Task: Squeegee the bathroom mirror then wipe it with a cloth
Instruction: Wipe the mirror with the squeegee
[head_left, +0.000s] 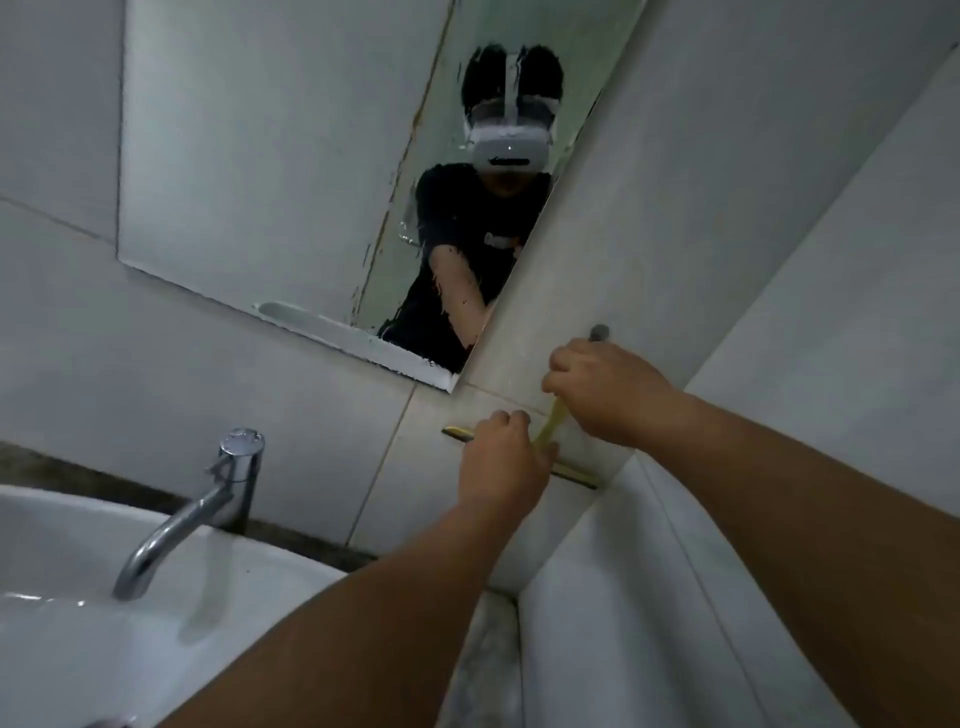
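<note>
The bathroom mirror hangs on the tiled wall at upper left, its glass streaked and spotted on the right side, where a person with a headset is reflected. A yellow squeegee hangs against the wall tile below the mirror's right corner, under a small grey hook. My right hand grips the top of its handle close to the hook. My left hand holds the squeegee head near the blade. No cloth is in view.
A white basin with a chrome tap sits at lower left on a dark stone counter. A white tiled side wall closes in on the right.
</note>
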